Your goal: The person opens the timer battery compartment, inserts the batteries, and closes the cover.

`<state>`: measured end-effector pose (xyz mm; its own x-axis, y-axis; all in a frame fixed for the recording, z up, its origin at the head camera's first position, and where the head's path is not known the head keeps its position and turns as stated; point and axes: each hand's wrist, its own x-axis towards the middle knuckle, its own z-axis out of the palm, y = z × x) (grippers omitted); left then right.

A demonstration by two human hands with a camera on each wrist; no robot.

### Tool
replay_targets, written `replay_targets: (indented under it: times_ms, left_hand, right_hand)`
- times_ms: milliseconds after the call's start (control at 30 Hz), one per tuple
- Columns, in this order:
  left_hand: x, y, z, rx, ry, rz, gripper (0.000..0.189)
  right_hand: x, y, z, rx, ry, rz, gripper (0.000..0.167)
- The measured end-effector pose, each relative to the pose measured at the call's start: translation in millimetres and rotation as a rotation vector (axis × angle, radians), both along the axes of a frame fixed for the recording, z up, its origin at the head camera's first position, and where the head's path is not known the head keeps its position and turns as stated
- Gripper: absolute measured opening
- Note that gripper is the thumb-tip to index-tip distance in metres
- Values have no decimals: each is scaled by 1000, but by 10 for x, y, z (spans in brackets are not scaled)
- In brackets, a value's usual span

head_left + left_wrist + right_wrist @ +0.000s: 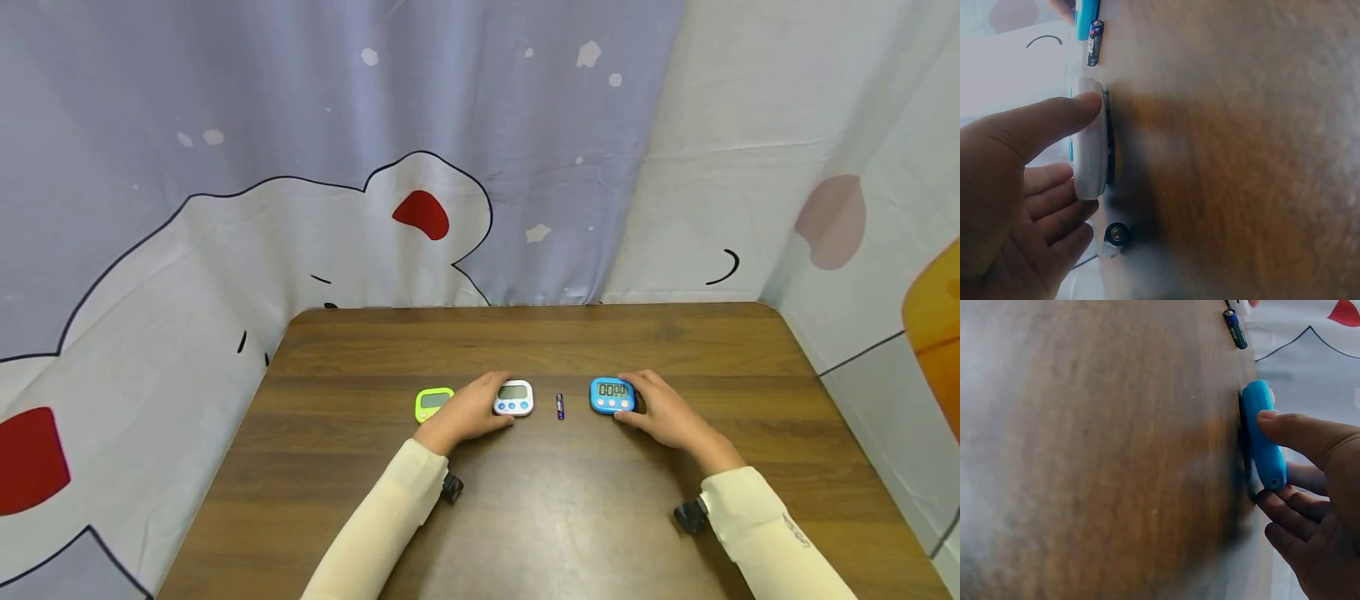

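Observation:
My left hand (471, 410) holds a white digital timer (513, 398) by its edges, thumb on the near side and fingers on the far side. The timer's screen looks blank. My right hand (664, 411) grips a blue digital timer (612, 396), whose screen shows zeros. In the right wrist view the thumb presses the side of the blue timer (1264, 437), which is at the tabletop. A small dark battery (560, 407) lies between the two timers. Another battery (1115, 237) appears beyond the left fingers in the left wrist view; the head view hides it.
A green timer (432, 402) lies left of my left hand, partly covered by it. The wooden table (555, 517) ends at a printed curtain (540, 167) at the back and sides. Small black devices (691, 517) sit at both wrists.

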<state>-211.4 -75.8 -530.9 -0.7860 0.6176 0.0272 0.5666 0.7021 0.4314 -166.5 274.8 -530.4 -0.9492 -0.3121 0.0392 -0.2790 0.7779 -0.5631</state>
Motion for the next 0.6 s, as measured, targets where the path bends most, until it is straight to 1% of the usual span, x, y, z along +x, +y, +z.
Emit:
replay_targets:
  times_ms: [267, 500, 600]
  left_hand:
    - [10, 14, 16, -14, 14, 9, 72]
    - [23, 36, 32, -42, -1, 17, 72]
    - [24, 50, 39, -54, 8, 21, 70]
  right_hand:
    - [-9, 11, 46, 25, 12, 26, 69]
    - [-13, 23, 38, 33, 2, 23, 69]
    - [-20, 20, 37, 35, 3, 23, 70]
